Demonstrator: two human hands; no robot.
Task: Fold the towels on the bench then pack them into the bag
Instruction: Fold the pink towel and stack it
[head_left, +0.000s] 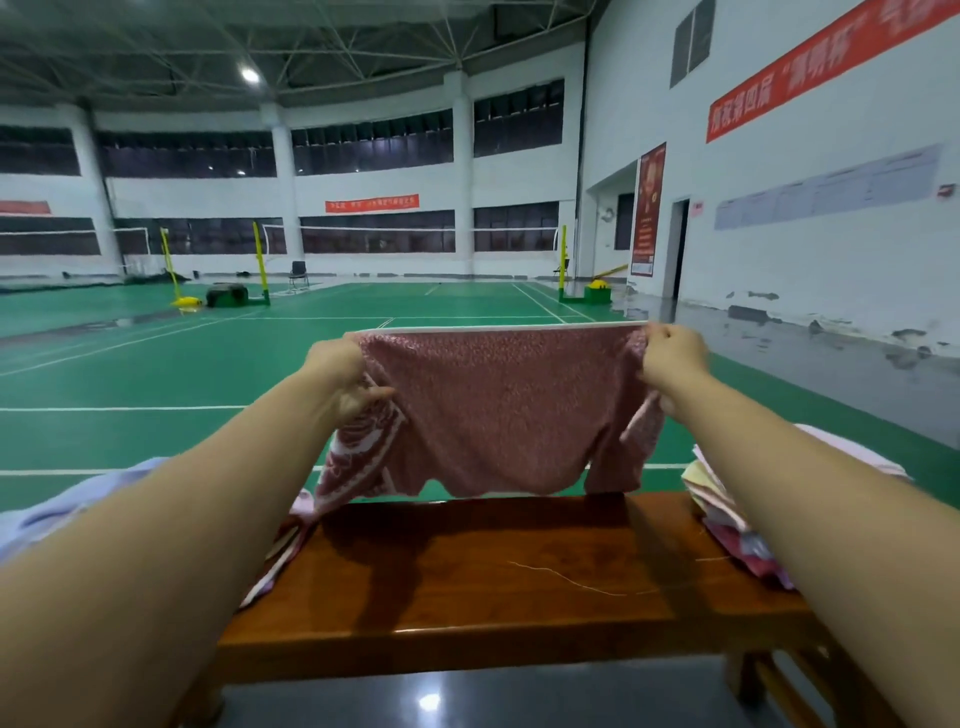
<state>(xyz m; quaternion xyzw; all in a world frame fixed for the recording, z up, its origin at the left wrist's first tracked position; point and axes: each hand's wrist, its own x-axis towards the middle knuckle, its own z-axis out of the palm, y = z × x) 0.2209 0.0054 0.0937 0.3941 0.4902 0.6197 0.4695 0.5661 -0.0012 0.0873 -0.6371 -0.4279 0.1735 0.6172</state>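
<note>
A pink towel (498, 410) hangs stretched in the air above the brown wooden bench (493, 587). My left hand (343, 382) grips its upper left corner and my right hand (672, 361) grips its upper right corner. The towel's lower edge dangles just above the far edge of the bench. Its left end folds back and shows a pink and white pattern. No bag is in view.
A pile of mixed towels (727, 514) lies on the bench's right end, partly behind my right arm. More cloth (280, 551) lies at the left end, and a pale blue fabric (67, 504) shows behind my left arm. A loose thread (571, 579) lies on the bench top. Green court floor lies beyond.
</note>
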